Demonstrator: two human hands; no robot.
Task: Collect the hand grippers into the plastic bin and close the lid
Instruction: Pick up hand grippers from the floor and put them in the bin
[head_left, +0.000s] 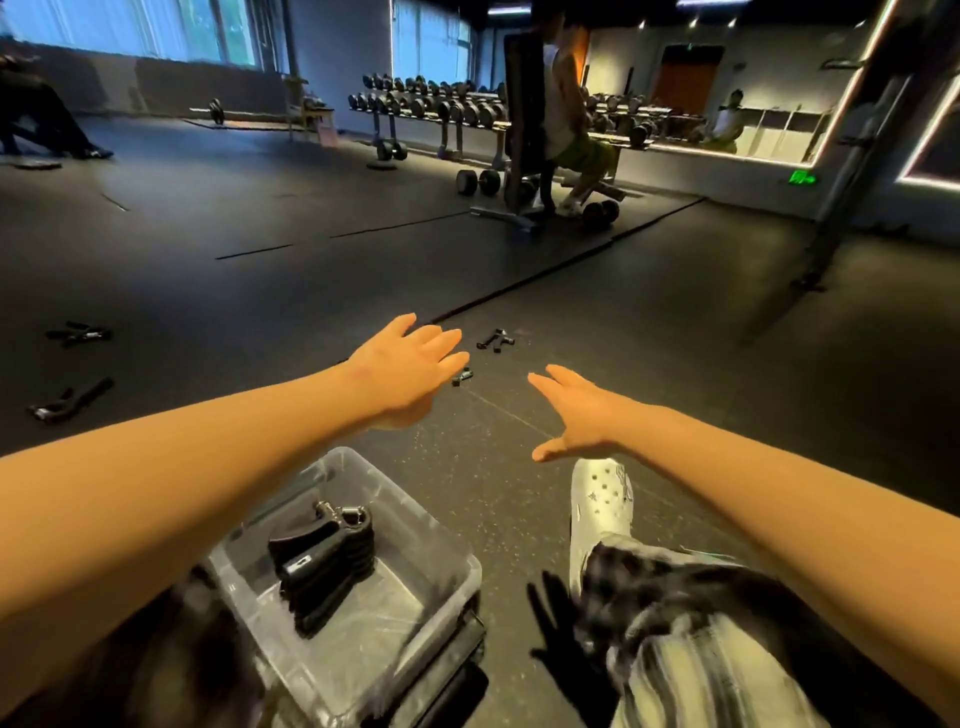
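A clear plastic bin stands on the floor below my arms, lid off, with a black hand gripper lying inside. My left hand stretches forward with straight fingers and holds nothing; a small black hand gripper lies on the floor just past its fingertips. Another hand gripper lies a little farther out. My right hand is also extended, fingers spread and empty. Two more hand grippers lie on the floor at far left.
My leg and white shoe sit right of the bin. A dark flat piece lies under the bin's near corner. A person sits on a weight bench ahead, before a dumbbell rack. Black rubber floor all round.
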